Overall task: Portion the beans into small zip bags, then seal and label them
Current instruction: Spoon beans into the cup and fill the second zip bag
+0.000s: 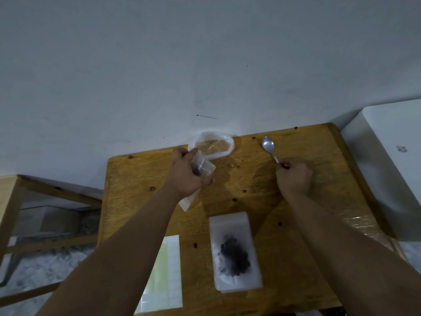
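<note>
- Nearest the camera, a white sheet of blank peel-off labels [165, 272] lies at the near edge of the orange-brown wooden table [296, 213], partly under the left forearm.
- Just beside it, a small clear plastic zip bag [234, 252] lies flat with a dark heap of beans [234, 256] inside; whether its strip is pressed shut, I cannot tell.
- Farther back, the left hand [185, 173] has its fingers wrapped round a crumpled clear plastic bag [210, 148], with what looks like a second small zip bag [189, 201] hanging below the palm; something dark shows inside the grip.
- On the other side, the right hand [293, 176] pinches the handle of a silver metal teaspoon [268, 145], fingers curled closed on it; the bowl looks empty and sits at or just above the tabletop.
- Likely next is scooping from the crumpled bag.
- Risks: its floppy mouth may fold over as the spoon enters, spilling beans.
- With two films bunched in one hand, the small bag could slip free.
</note>
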